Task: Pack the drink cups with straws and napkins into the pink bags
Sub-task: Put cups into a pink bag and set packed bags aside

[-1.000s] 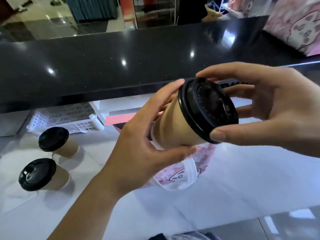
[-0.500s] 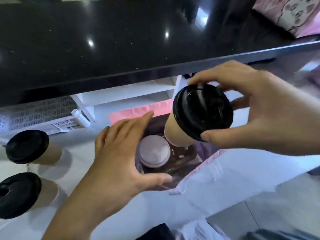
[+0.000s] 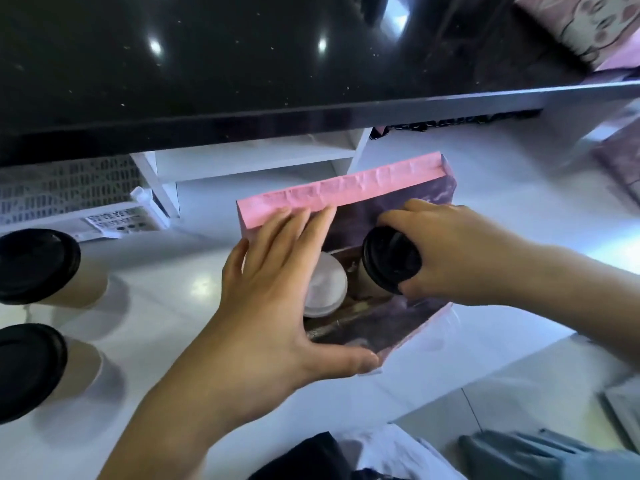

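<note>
The pink bag (image 3: 343, 192) stands open near the middle of the white bench (image 3: 156, 306), close to its front edge. The left hand (image 3: 277, 299) spans the bag's mouth, straight fingers laid flat on the far rim and the thumb pressing the near edge. The right hand (image 3: 460, 258) has its fingers curled round the black-lidded cup (image 3: 388, 261), which sits partly inside the bag, just beside a white-lidded cup (image 3: 327, 285) already in there. At the bench's left edge stand a rear cup (image 3: 38, 265) and a front cup (image 3: 27, 368), both black-lidded, well apart from the bag
</note>
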`<state>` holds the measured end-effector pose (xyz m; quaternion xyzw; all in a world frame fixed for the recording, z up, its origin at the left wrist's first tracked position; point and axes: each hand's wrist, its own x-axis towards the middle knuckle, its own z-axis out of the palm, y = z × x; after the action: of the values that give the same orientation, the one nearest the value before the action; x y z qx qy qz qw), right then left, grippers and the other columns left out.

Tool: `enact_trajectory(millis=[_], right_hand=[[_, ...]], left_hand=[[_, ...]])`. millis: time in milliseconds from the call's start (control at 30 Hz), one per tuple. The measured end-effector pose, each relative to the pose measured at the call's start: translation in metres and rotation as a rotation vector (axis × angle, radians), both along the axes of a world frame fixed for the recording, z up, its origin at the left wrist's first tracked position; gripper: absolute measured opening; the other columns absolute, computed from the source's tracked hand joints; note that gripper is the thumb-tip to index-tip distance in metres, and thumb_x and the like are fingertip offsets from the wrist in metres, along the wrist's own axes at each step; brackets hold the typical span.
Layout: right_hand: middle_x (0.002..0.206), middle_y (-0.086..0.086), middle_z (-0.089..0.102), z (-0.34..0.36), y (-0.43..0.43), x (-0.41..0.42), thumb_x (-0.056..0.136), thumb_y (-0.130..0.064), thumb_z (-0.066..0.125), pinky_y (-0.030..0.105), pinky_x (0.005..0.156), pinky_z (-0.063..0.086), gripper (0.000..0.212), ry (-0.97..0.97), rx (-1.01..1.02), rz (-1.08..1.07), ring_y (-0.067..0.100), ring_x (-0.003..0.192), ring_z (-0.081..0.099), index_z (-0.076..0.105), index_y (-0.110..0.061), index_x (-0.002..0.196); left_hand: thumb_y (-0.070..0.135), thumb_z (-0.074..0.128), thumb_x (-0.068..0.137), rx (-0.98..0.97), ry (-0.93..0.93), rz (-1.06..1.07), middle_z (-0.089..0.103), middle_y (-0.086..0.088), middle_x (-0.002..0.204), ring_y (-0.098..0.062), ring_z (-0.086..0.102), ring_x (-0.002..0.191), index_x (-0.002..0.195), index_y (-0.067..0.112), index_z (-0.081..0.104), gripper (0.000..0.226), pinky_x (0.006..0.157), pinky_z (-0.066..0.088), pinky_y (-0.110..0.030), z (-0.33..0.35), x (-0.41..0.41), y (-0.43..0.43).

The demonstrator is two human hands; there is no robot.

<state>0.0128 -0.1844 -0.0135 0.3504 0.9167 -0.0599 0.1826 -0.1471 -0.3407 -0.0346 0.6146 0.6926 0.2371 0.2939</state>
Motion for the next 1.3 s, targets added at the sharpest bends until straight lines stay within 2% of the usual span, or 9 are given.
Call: enact_trajectory(millis=[100, 267, 367, 433, 567, 700, 900, 1133, 1300], right_hand=[[0.104, -0.001, 0.049, -0.011, 0.001, -0.004, 0.067, -0.031, 0.075, 0.037, 0.073, 0.048, 0.054, -0.008, 0.024, 0.023, 0.028, 0.088, 0.057, 0.055, -0.022, 0.116], [0.111, 0.003, 0.055, -0.033, 0.01, -0.006, 0.069, -0.026, 0.074, 0.035, 0.077, 0.045, 0.056, -0.016, 0.015, 0.075, 0.029, 0.098, 0.055, 0.057, -0.023, 0.122], [0.109, 0.005, 0.059, -0.047, 0.014, -0.004, 0.069, -0.022, 0.071, 0.039, 0.085, 0.05, 0.051, -0.005, -0.043, 0.08, 0.031, 0.099, 0.057, 0.059, -0.023, 0.118], [0.109, 0.005, 0.061, -0.051, 0.015, -0.002, 0.071, -0.02, 0.071, 0.034, 0.085, 0.047, 0.05, 0.01, -0.055, 0.087, 0.032, 0.101, 0.059, 0.06, -0.026, 0.12], [0.12, 0.005, 0.062, -0.055, 0.013, -0.001, 0.074, -0.016, 0.073, 0.033, 0.087, 0.047, 0.059, 0.019, -0.045, 0.116, 0.03, 0.106, 0.06, 0.059, -0.03, 0.129], [0.123, 0.004, 0.064, -0.058, 0.014, -0.001, 0.075, -0.015, 0.075, 0.033, 0.087, 0.05, 0.055, 0.018, -0.08, 0.126, 0.028, 0.105, 0.061, 0.063, -0.027, 0.127], [0.123, 0.002, 0.064, -0.057, 0.018, -0.001, 0.07, -0.012, 0.075, 0.037, 0.091, 0.05, 0.053, 0.09, -0.111, 0.153, 0.028, 0.108, 0.058, 0.066, -0.026, 0.12], [0.121, 0.004, 0.066, -0.063, 0.018, -0.001, 0.076, -0.009, 0.069, 0.039, 0.093, 0.05, 0.043, 0.13, -0.126, 0.153, 0.029, 0.107, 0.06, 0.067, -0.022, 0.117], [0.126, 0.005, 0.063, -0.066, 0.02, 0.0, 0.08, -0.007, 0.068, 0.031, 0.098, 0.04, 0.046, 0.134, -0.126, 0.145, 0.03, 0.113, 0.057, 0.064, -0.02, 0.124]], left_hand=[[0.085, 0.052, 0.043, 0.012, -0.01, 0.012, -0.021, 0.053, 0.139, 0.026, -0.03, 0.129, 0.139, 0.065, -0.019, 0.121, 0.116, 0.0, -0.021, -0.001, 0.0, -0.001], [0.084, 0.066, 0.051, 0.003, -0.012, 0.019, -0.013, 0.042, 0.152, 0.018, -0.027, 0.137, 0.146, 0.057, -0.015, 0.128, 0.124, 0.002, -0.036, -0.002, 0.001, -0.002], [0.075, 0.077, 0.057, 0.001, -0.002, 0.026, -0.022, 0.056, 0.135, 0.026, -0.03, 0.128, 0.137, 0.067, -0.02, 0.126, 0.122, -0.001, -0.03, 0.0, 0.003, -0.002], [0.069, 0.08, 0.06, -0.013, -0.001, 0.027, -0.024, 0.059, 0.128, 0.028, -0.031, 0.126, 0.135, 0.067, -0.023, 0.127, 0.121, -0.002, -0.027, 0.0, 0.004, -0.003], [0.072, 0.079, 0.057, -0.003, 0.006, 0.02, -0.02, 0.051, 0.141, 0.023, -0.03, 0.132, 0.141, 0.065, -0.019, 0.129, 0.12, -0.001, -0.026, -0.001, 0.005, -0.003], [0.07, 0.079, 0.061, -0.026, -0.003, 0.034, -0.02, 0.051, 0.14, 0.024, -0.031, 0.13, 0.136, 0.068, -0.021, 0.125, 0.117, -0.001, -0.022, 0.0, 0.009, -0.002], [0.067, 0.08, 0.058, -0.005, -0.033, 0.073, -0.01, 0.043, 0.152, 0.016, -0.022, 0.14, 0.145, 0.063, -0.008, 0.124, 0.118, 0.003, -0.024, -0.001, 0.012, -0.001], [0.065, 0.08, 0.062, -0.044, -0.014, 0.069, -0.019, 0.043, 0.152, 0.018, -0.026, 0.139, 0.145, 0.064, -0.012, 0.124, 0.118, 0.005, -0.025, -0.003, 0.019, -0.005], [0.061, 0.083, 0.064, -0.048, -0.017, 0.095, -0.017, 0.041, 0.154, 0.017, -0.024, 0.14, 0.146, 0.064, -0.009, 0.123, 0.118, 0.004, -0.025, -0.004, 0.023, -0.006]])
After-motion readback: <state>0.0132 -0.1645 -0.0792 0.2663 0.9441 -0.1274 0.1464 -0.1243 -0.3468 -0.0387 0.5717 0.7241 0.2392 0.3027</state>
